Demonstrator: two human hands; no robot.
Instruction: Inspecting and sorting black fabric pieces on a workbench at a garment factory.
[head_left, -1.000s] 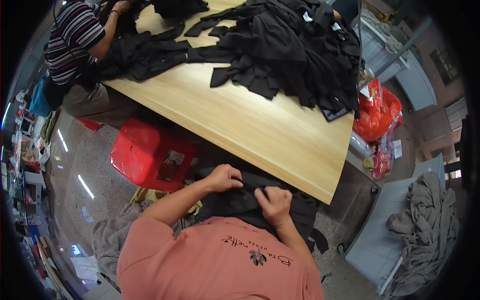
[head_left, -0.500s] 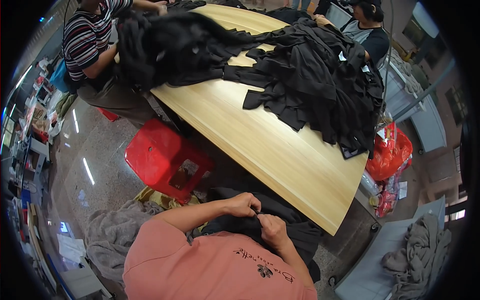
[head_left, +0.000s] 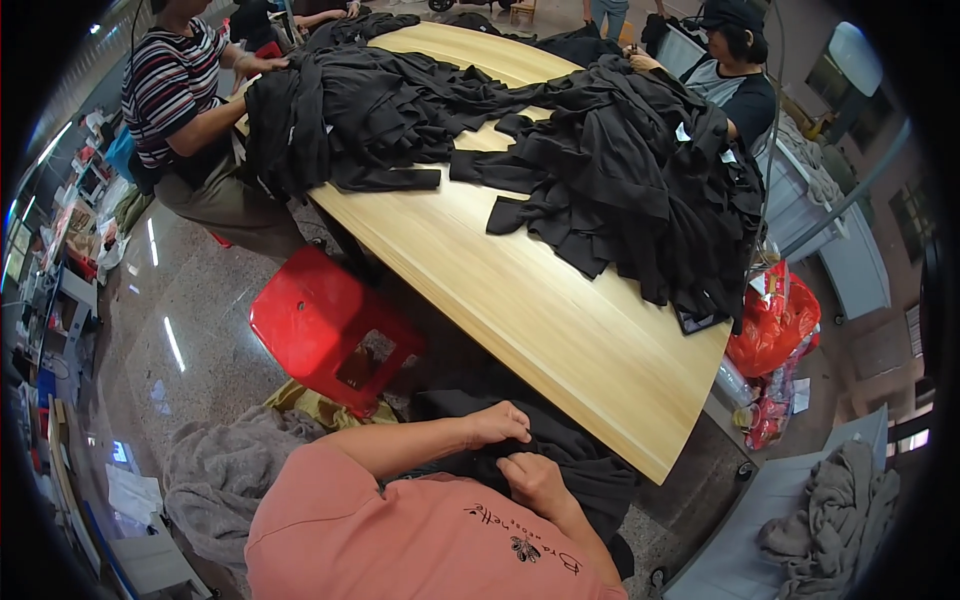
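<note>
A black garment point(head_left: 585, 455) lies bunched across my lap, below the near edge of the table. My left hand point(head_left: 500, 423) is closed, its fingertips pinching the dark cloth. Just below and to the right, my right hand point(head_left: 532, 478) is curled round another bit of the same cloth, knuckles up. A small gap separates the two hands. The exact part of the garment between my fingers is too small to make out.
A wooden table point(head_left: 560, 330) bears heaps of black garments point(head_left: 620, 190); a phone point(head_left: 702, 318) lies at its right edge. Co-workers sit or stand at both sides. Around me are a red stool point(head_left: 315, 305), grey cloth point(head_left: 225, 480), a red bag point(head_left: 778, 325) and a bin point(head_left: 850, 440) holding grey garments.
My right hand has shifted a little left and down, my left hand slightly right and down. At the far left, the co-worker's swinging black garments have come to rest on the table.
</note>
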